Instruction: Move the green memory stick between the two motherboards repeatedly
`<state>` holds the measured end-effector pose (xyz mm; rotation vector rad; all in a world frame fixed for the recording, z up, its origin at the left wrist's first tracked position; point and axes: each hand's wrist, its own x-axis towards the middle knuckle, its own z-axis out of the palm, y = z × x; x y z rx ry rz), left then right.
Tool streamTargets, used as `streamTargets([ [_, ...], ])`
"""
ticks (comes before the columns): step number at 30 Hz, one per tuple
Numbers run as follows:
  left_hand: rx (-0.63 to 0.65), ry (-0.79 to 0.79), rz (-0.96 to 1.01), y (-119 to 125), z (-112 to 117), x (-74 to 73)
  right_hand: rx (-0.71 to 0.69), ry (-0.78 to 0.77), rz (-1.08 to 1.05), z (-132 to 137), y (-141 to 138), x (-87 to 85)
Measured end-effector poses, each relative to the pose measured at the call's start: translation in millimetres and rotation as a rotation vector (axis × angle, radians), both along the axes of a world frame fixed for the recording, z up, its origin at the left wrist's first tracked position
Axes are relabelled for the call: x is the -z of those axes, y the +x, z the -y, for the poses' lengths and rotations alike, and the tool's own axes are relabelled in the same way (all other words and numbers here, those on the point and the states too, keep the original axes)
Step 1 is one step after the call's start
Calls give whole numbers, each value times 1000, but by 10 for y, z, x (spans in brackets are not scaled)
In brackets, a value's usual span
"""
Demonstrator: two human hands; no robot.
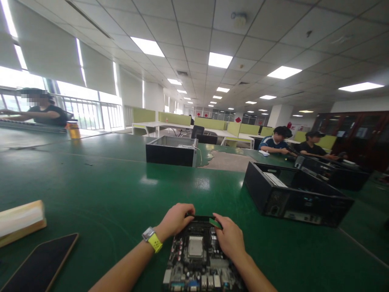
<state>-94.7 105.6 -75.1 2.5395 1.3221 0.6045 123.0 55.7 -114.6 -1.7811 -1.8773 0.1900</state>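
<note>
A circuit board (205,263) lies on the green table (106,186) right in front of the person, its ports toward the near edge. The right hand (229,237) pinches a green strip (215,223) at the board's far side; the left hand (176,219) has its fingers curled at the far left corner, and I cannot tell whether they grip. Any lettering on the square silver chip (195,247) or the watch (149,234) is too small to read.
</note>
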Motion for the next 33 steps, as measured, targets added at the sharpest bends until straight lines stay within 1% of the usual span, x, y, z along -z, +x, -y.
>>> streamTargets([
  [3,-39,-15,-79,-13,5,-36,-15,-5,2,0,1,-3],
  [6,-84,-13,-111,-25,13,-59,-27,-18,12,5,1,-16],
  [10,-57,-44,-108,-15,28,-67,-14,-12,21,1,2,-20],
  [14,-51,-47,-152,-20,43,-82,16,-24,43,-6,0,-18],
  [19,-21,-33,-174,-79,33,-141,26,-29,48,0,-10,-26],
  [23,17,-63,-172,-111,15,-191,28,-34,46,7,-11,-36],
  [33,-57,-35,-259,-20,95,-214,10,-43,48,14,-21,-70],
])
